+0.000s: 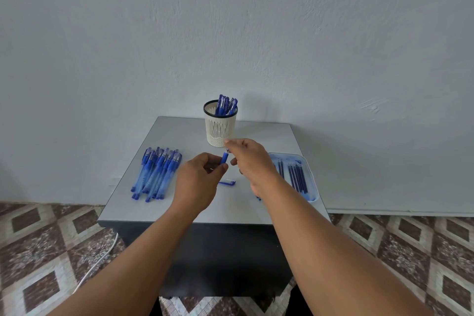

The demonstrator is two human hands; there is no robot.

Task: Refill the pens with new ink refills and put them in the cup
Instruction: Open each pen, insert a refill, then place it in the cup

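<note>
We see soft, even, slightly cool daylight with no hard glare anywhere. Beyond the right hand (250,161) the cup (220,127) throws a faint, diffuse shadow onto the wall (256,33) up and to its right, so the light seems to reach us from the left. The table top (195,202) below both hands carries a mild, dull sheen. We find focus sharp around the left hand (198,182), though the right hand's fingertips (228,143) look slightly smeared. Toward the frame edges the wide lens bends the floor tiles (38,251) and stretches our forearms.
</note>
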